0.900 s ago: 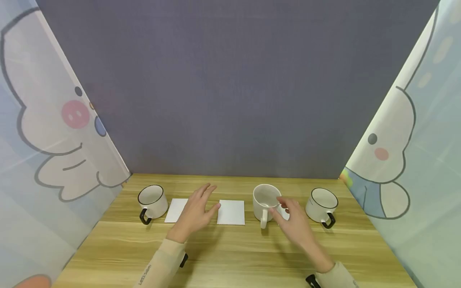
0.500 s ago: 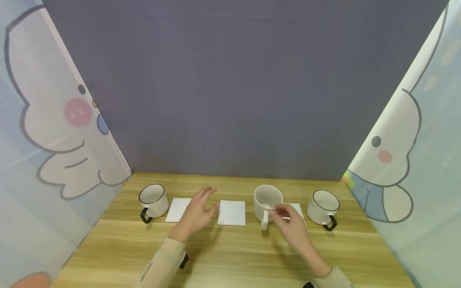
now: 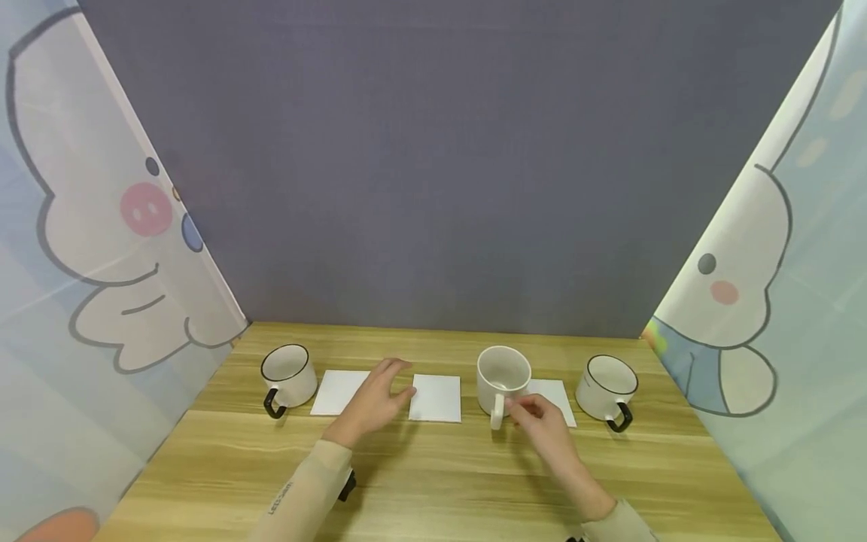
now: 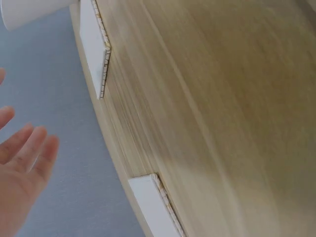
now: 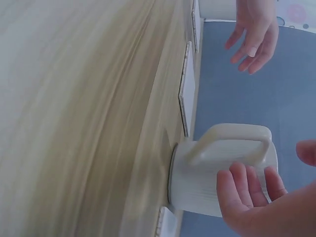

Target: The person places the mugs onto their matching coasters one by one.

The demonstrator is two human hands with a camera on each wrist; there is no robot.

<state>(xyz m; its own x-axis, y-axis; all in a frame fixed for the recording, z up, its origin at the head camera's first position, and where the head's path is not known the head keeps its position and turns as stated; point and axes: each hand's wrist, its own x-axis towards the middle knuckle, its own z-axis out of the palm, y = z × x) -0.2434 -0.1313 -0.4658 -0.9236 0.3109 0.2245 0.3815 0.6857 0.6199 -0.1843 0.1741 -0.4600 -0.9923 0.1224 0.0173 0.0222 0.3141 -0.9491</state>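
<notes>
White mug: upright on the wooden table (image 3: 440, 474), its handle (image 3: 497, 412) pointing to 6 o'clock, towards me.
My right hand (image 3: 547, 435): at 4 to 5 o'clock from that white mug (image 3: 500, 380), close by the handle; fingers loosely bent and released, thumb standing apart from them. I cannot tell whether a fingertip touches the mug.
My left hand (image 3: 372, 403): at 9 o'clock from the mug, raised, released, fingers spread.
White squares: the middle square (image 3: 436, 399) near the mug at 9 o'clock; the right square (image 3: 557, 397) just beside it towards 4; the left square (image 3: 333, 391) farther out at 9, partly behind my left hand.
Black-rimmed mugs: the left one (image 3: 291, 384) well out at 9, handle towards 7; the right one (image 3: 605, 390) at 3, handle towards 5.
</notes>
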